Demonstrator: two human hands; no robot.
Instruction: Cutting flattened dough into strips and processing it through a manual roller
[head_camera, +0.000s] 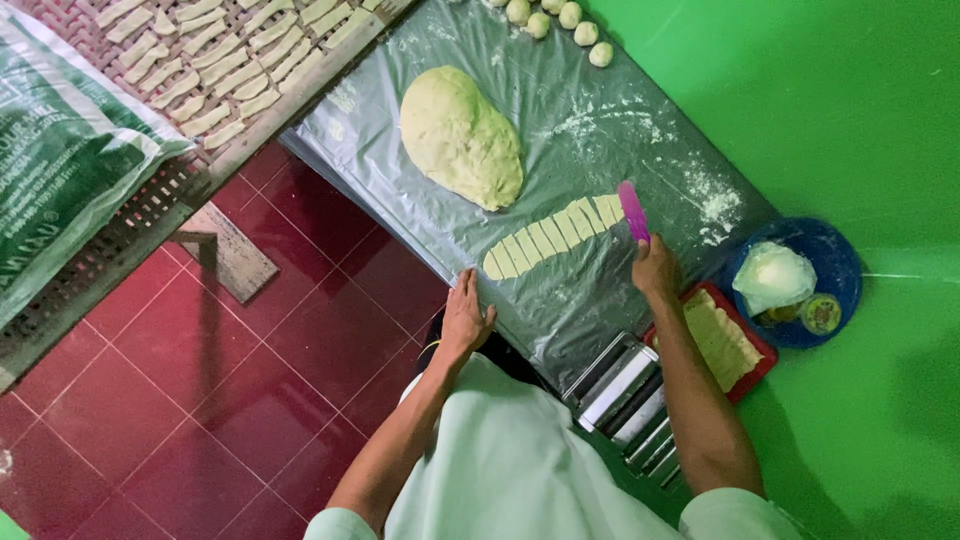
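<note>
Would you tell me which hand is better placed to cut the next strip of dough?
The right hand: it already holds the pink cutter at the end of the row of strips. The left hand rests flat on the plastic sheet, holding nothing.

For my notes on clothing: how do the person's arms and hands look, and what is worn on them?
Both arms are bare from short, pale mint-green sleeves down; the left sleeve and right sleeve belong to one loose top. The left hand and right hand wear no gloves. No watch, ring or bracelet shows, though the picture is small.
</note>
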